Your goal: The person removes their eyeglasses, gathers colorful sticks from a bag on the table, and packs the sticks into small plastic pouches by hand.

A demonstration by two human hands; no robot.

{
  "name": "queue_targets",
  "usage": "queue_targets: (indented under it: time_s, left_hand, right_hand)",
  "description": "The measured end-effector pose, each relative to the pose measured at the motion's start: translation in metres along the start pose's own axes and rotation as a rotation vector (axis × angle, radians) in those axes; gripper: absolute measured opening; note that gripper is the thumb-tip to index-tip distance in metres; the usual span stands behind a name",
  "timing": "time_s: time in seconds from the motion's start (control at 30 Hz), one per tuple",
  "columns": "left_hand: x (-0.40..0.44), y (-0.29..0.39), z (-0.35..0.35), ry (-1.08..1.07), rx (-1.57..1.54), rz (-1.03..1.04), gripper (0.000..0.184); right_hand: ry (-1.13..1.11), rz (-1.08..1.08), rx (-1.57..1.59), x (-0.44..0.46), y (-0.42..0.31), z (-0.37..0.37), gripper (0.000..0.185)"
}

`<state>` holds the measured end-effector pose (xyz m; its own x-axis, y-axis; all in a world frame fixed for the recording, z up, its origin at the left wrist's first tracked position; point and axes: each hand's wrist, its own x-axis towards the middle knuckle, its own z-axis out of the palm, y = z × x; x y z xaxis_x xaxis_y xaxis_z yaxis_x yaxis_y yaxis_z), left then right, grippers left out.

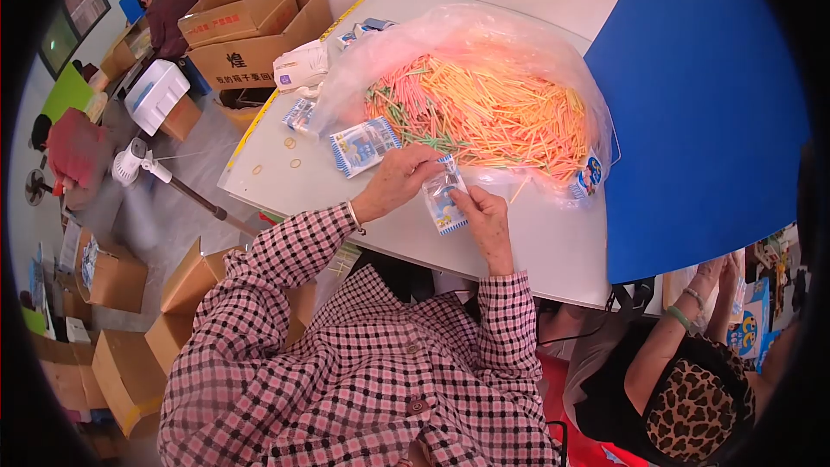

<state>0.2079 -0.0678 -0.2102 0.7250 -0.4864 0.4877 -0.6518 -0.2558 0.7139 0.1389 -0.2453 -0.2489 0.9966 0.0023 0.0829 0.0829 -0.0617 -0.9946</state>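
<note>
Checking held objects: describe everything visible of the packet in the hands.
The packet is small, oblong and seemingly plastic, part clear, with blue and yellow print and a blue-striped lower end. It tilts above the white table near its edge; the left hand pinches its top, the right hand its side. Whether it is sealed is unclear.

Glossy clear plastic packet.

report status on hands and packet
Left hand pinching top of small packet, right hand at its side. Heaped sticks in plastic bag beyond. Another packet close to left hand.
</note>
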Motion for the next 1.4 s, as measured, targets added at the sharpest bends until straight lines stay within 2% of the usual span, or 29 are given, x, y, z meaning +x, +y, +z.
queue_targets:
  time_s: [0.13, 0.33, 0.47, 0.53, 0.57, 0.67, 0.7, 0.8, 1.1, 1.23, 1.4]
  left_hand:
    - [0.006, -0.004, 0.001, -0.037, 0.035, 0.034, 0.014]
    - [0.017, -0.012, 0.005, -0.125, 0.009, 0.088, 0.015]
    - [0.059, -0.041, -0.005, -0.216, 0.006, 0.232, 0.017]
    - [0.091, -0.048, -0.012, -0.23, 0.434, 0.405, 0.023]
    - [0.102, -0.05, -0.011, -0.23, 0.434, 0.409, 0.023]
    - [0.131, -0.055, 0.0, -0.143, 0.863, 0.602, 0.029]
    - [0.138, -0.059, 0.002, -0.143, 0.861, 0.607, 0.029]
    - [0.154, -0.071, 0.011, -0.389, 1.168, 0.464, 0.031]
    - [0.165, -0.096, 0.031, -0.265, 1.237, 0.626, 0.029]
    - [0.167, -0.1, 0.034, -0.163, 1.124, 0.651, 0.031]
    - [0.158, -0.088, 0.019, -0.212, 0.973, 0.509, 0.029]
  right_hand:
    - [0.06, -0.02, 0.036, 0.0, 0.003, -0.002, 0.018]
    - [0.035, 0.034, 0.116, -0.005, 0.001, -0.01, 0.018]
    - [0.047, 0.029, 0.14, -0.007, 0.015, -0.016, 0.017]
    - [0.05, 0.026, 0.146, -0.007, 0.021, -0.018, 0.016]
    - [0.038, 0.033, 0.169, -0.007, 0.023, -0.018, 0.016]
    - [0.021, 0.044, 0.215, -0.007, 0.024, -0.02, 0.015]
    - [0.017, 0.048, 0.232, -0.007, 0.023, -0.02, 0.016]
    - [0.016, 0.059, 0.27, -0.009, 0.02, -0.02, 0.016]
    - [0.0, 0.056, 0.236, -0.01, 0.017, -0.019, 0.016]
    - [-0.003, 0.039, 0.23, -0.009, 0.019, -0.021, 0.017]
    - [0.014, 0.035, 0.253, -0.009, 0.02, -0.022, 0.017]
